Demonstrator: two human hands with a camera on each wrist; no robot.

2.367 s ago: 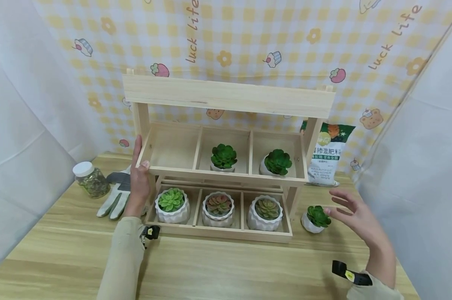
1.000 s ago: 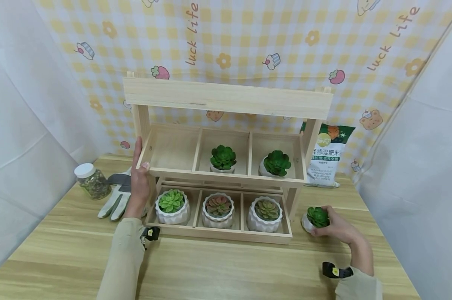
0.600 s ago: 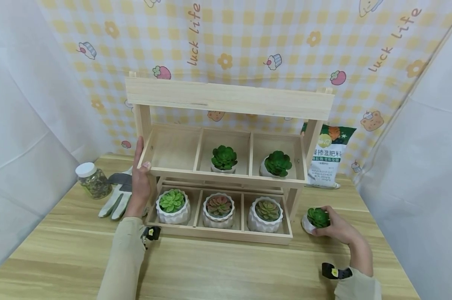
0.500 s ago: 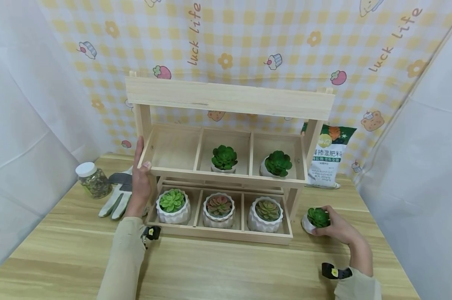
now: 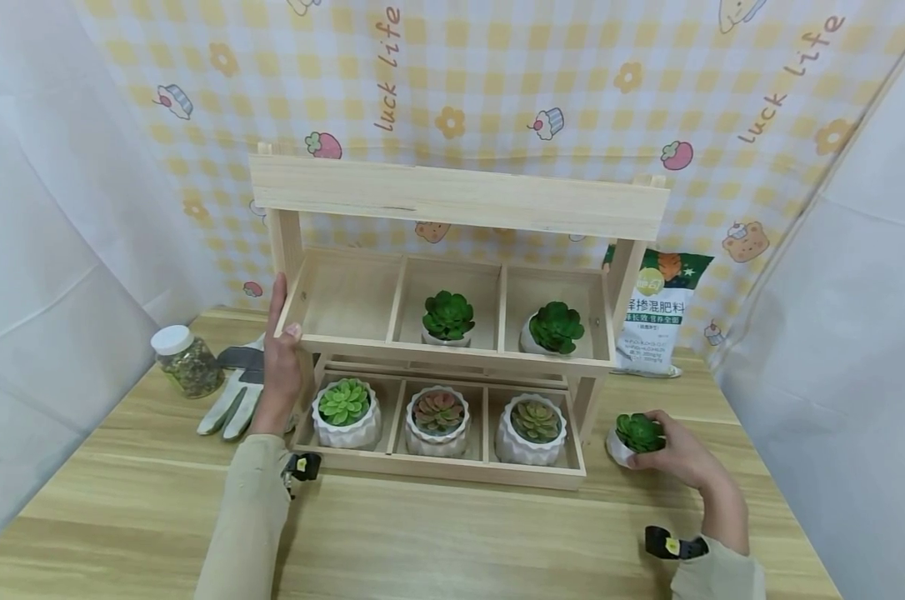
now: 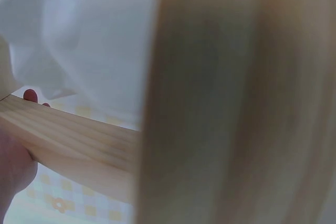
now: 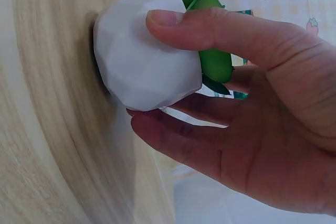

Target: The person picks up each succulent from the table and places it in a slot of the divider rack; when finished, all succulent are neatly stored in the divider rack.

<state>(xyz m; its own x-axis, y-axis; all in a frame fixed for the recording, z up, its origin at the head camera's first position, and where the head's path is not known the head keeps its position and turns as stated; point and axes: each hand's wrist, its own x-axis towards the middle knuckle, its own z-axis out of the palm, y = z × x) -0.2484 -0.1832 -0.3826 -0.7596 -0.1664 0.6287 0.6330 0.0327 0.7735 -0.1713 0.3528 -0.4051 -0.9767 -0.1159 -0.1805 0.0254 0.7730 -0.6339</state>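
In the head view my left hand (image 5: 280, 375) grips the left end of a two-tier wooden plant shelf (image 5: 460, 200), thumb at the front edge of the upper tray. A wooden bar (image 6: 79, 140) of it runs between thumb and fingers in the left wrist view. To the right of the shelf, my right hand (image 5: 685, 457) holds a small potted succulent (image 5: 638, 433). Its thumb lies on the white faceted pot (image 7: 136, 51) and the fingers are beneath in the right wrist view. The pot's base sits right at the wooden tabletop (image 7: 58, 103).
Two dark green succulents (image 5: 448, 317) stand in the upper tray's middle and right compartments. Three larger white pots (image 5: 437, 437) fill the lower tray. A lidded jar (image 5: 186, 362) and work glove (image 5: 235, 392) lie left; a fertilizer bag (image 5: 651, 329) stands behind the shelf's right end.
My right hand has moved left and down from beside the small succulent and taken hold of its pot. Most recently, pot and hand have shifted very slightly right. The left hand stays on the shelf.
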